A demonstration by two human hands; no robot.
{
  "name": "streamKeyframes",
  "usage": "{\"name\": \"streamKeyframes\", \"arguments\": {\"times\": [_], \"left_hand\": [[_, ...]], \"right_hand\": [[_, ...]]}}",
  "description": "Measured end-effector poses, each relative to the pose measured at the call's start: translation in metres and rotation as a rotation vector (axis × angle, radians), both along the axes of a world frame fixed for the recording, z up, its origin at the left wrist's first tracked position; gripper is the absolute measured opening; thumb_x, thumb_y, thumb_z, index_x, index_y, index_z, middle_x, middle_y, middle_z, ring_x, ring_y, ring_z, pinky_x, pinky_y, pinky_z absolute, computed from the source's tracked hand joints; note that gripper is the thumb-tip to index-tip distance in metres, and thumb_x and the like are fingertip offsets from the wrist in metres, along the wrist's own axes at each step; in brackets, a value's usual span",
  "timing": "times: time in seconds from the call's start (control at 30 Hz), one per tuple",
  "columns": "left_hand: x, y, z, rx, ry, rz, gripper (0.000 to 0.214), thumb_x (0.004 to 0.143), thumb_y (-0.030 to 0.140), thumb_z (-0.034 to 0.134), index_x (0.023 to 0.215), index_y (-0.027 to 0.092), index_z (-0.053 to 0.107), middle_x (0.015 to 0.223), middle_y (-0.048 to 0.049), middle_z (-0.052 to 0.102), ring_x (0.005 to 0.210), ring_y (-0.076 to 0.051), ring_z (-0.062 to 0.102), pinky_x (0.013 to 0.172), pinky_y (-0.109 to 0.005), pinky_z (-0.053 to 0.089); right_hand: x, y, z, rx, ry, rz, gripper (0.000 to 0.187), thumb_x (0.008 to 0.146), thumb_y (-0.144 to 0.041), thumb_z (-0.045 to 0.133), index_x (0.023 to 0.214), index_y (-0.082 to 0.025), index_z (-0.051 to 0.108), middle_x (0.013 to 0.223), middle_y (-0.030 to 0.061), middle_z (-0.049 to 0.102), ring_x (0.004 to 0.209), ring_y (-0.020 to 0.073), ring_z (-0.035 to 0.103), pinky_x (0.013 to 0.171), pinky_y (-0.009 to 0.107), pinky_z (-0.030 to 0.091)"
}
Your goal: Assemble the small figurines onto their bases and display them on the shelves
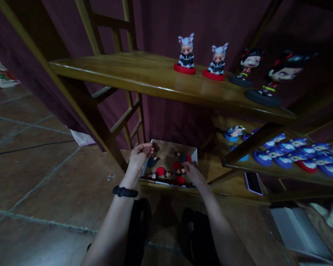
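A cardboard box [166, 149] sits on the lowest shelf board and holds several small dolls [166, 173] with red or black bases. My left hand [139, 156] is at the box's left wall, fingers curled in a loose pinch; what they hold, if anything, I cannot make out. A black band [124, 191] is on that wrist. My right hand [192, 173] reaches down into the box at its right side, fingers bent onto a doll with a dark head [180, 171].
The upper wooden shelf [133, 72] carries two white-haired dolls on red bases [186, 53] and two black-haired dolls [277, 79]. A lower right shelf holds several blue-based dolls [288, 153]. A phone [253, 183] lies on the bottom board. A wooden ladder frame [119, 107] stands left. Tiled floor [30, 155].
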State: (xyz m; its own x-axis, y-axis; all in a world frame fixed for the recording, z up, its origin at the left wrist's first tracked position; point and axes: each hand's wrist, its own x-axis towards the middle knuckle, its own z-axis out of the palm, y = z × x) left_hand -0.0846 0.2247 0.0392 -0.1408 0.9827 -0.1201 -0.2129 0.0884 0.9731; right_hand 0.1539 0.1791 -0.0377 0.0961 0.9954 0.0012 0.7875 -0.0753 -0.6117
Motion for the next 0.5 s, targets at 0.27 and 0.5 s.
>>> {"name": "streamKeyframes", "arguments": {"times": [0.27,0.5], "left_hand": [[-0.005,0.007,-0.006,-0.051,0.113,-0.117,0.024,0.065,0.027,0.067,0.083,0.012,0.064,0.07,-0.0046,0.064,0.061,-0.013,0.057,0.059,-0.026,0.045],[-0.02,0.012,-0.037,0.023,0.6,-0.125,0.015,0.063,0.014,0.065,0.077,0.019,0.067,0.063,-0.0009,0.062,0.062,-0.016,0.056,0.064,-0.027,0.043]], "right_hand": [[0.0,-0.003,-0.009,-0.099,-0.23,0.224,0.04,0.078,-0.014,0.049,0.117,-0.023,0.054,0.12,0.0072,0.055,0.112,0.0208,0.046,0.093,0.031,0.034],[0.0,-0.007,-0.007,-0.111,-0.277,0.192,0.039,0.074,-0.017,0.055,0.113,-0.024,0.054,0.118,0.0084,0.051,0.114,0.0243,0.042,0.095,0.036,0.031]]}}
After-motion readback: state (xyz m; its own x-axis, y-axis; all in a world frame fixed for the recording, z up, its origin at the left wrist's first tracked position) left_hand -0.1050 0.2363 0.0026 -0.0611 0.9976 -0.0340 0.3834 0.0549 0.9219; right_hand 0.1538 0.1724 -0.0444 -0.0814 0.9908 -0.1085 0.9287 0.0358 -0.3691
